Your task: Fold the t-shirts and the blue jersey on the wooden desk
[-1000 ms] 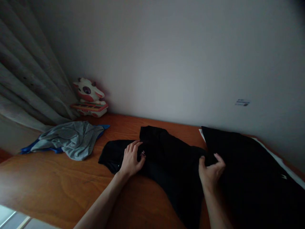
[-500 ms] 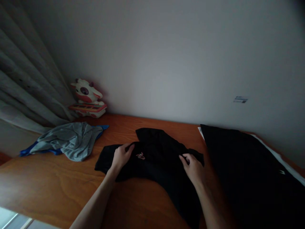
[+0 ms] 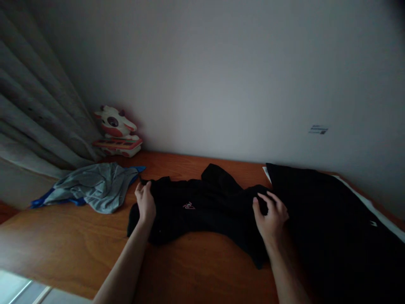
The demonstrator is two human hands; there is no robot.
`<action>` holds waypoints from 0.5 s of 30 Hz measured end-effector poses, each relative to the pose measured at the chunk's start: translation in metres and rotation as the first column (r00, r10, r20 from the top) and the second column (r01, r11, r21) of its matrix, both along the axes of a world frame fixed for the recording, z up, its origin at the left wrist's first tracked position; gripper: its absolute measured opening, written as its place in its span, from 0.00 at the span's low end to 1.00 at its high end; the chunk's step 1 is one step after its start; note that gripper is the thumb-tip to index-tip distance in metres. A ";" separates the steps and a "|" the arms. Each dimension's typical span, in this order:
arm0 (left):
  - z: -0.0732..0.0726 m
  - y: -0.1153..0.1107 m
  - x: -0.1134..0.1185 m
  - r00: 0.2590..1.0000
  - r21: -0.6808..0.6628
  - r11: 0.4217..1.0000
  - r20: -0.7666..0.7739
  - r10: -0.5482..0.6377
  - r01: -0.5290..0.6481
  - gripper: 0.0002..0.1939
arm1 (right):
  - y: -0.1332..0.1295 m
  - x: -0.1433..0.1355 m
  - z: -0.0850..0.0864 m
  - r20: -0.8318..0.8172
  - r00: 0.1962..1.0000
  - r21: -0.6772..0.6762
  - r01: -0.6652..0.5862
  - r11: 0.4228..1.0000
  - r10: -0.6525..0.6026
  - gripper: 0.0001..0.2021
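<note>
A black garment (image 3: 202,215) with a small pinkish logo lies spread and rumpled across the wooden table. At its left end my left hand (image 3: 146,202) pinches the upper edge, lifting it slightly. My right hand (image 3: 271,211) rests over the right end of the garment, its thumb and fingers apart. One dark flap of the cloth sticks up toward the wall between my hands.
A grey and blue garment (image 3: 95,185) lies crumpled on the left. Behind it stands a cow-shaped toy keyboard (image 3: 118,133) beside the curtain (image 3: 34,101). Black cloth (image 3: 329,219) with white beneath covers the right side of the wooden table (image 3: 79,245).
My hands have moved apart, the left one leftward and the right one rightward. The black garment is stretched wider, and its lower right part has drawn up. My right fingers have spread.
</note>
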State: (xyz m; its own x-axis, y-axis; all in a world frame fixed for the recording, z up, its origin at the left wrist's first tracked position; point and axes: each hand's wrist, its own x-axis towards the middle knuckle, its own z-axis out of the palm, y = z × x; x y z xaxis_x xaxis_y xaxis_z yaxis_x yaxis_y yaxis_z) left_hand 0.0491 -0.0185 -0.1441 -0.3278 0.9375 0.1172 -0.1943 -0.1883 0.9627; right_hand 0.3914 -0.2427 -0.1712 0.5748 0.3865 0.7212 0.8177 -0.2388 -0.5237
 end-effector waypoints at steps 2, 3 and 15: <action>-0.002 -0.012 0.010 0.965 0.103 0.995 -0.263 0.017 0.011 0.20 | 0.002 -0.017 0.005 0.096 0.983 -0.087 -0.149 0.985 0.157 0.15; -0.003 -0.018 0.014 0.893 0.161 0.985 -0.450 0.018 0.061 0.20 | 0.003 -0.025 0.005 0.105 0.959 -0.144 -0.247 0.958 0.263 0.14; 0.004 -0.040 0.024 0.406 0.161 0.811 -0.908 -0.101 0.562 0.10 | 0.009 -0.047 0.004 -0.282 0.834 -0.047 -0.506 0.861 0.474 0.20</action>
